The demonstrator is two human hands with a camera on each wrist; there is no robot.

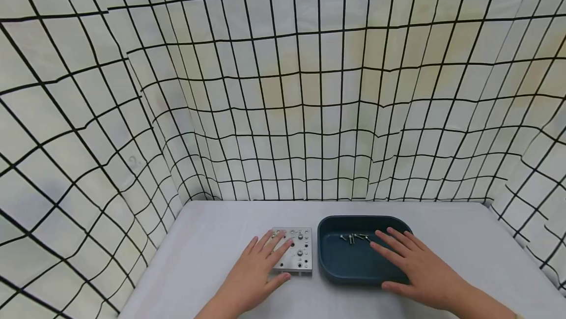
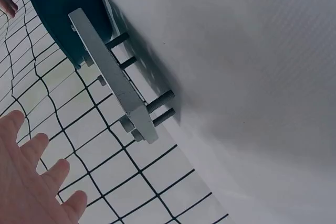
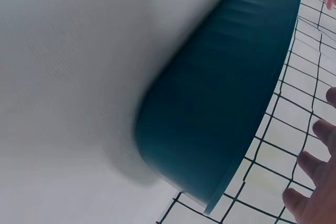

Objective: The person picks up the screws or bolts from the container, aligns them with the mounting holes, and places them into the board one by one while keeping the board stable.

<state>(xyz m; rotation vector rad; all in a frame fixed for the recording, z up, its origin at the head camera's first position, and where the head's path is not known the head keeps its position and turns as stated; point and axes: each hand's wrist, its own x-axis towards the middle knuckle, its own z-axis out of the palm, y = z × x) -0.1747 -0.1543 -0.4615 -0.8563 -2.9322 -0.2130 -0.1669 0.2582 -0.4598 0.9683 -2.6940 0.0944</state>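
My left hand (image 1: 251, 279) hovers with spread, straight fingers over the left part of a silver metal plate (image 1: 302, 271). The plate has several holes, and bolts are set in some of them. In the left wrist view, threaded bolt shanks (image 2: 160, 101) stick out beneath the plate, which is raised off the tabletop. To its right sits a dark teal tray (image 1: 349, 267) with several small loose screws (image 1: 352, 239) inside. Over the tray's right side my right hand (image 1: 420, 270) is held with fingers apart, gripping nothing. The right wrist view shows those fingers (image 3: 311, 167) above the tray's rim.
A white cloth covers the table (image 1: 212, 235). White walls with a black grid (image 1: 300, 112) enclose it at the back and both sides. The plate and the tray stand close together near the middle.
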